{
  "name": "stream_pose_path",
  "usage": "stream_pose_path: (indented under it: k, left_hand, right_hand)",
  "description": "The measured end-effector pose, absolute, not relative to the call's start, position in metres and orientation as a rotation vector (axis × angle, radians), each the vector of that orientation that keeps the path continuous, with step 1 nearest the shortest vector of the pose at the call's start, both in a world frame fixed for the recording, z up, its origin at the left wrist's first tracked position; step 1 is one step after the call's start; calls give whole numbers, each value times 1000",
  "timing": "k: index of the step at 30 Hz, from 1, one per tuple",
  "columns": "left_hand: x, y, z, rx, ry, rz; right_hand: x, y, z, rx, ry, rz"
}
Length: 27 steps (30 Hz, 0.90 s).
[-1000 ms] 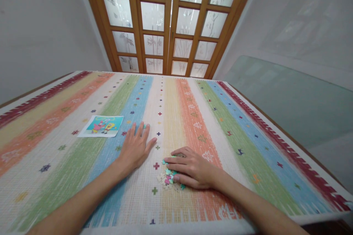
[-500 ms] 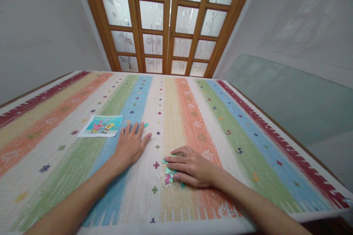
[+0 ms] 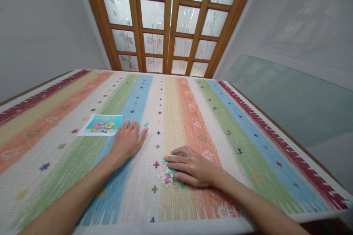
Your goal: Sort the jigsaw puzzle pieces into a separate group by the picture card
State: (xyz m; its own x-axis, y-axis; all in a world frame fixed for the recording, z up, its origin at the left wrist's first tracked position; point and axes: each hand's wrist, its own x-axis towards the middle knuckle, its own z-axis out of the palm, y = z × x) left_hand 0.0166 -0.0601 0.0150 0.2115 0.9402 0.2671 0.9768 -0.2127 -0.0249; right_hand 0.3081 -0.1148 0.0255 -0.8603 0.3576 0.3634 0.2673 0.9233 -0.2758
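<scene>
My left hand lies palm down on the striped tablecloth, holding nothing, with its thumb apart from the fingers. Just past the thumb tip lies a single teal jigsaw piece. To the left of those fingertips is a picture card with cartoon figures on a turquoise ground. Palm down, with fingers stretched out, my right hand rests over a small heap of jigsaw pieces. Teal, pink and cream pieces show at its left side; the rest of the heap is hidden under the hand.
The tablecloth has coloured stripes and printed motifs and covers a wide table. Beyond its far edge stand wooden doors with glass panes. Leaning along the right wall is a pale greenish panel.
My left hand has shifted slightly left and back from the teal jigsaw piece, leaving more of that piece uncovered. My right hand has stayed on the heap.
</scene>
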Motion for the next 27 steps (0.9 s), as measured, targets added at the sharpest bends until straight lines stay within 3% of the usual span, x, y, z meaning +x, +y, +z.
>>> stream_pose_path:
  k: [14,27]
  left_hand:
    - [24,-66,25,-2234,-1900,-190]
    - [27,-70,20,-2315,-1747,-415]
  right_hand:
    - [308,-115,26,-466,-2687,313]
    - [308,-115,24,-488,-2694,307]
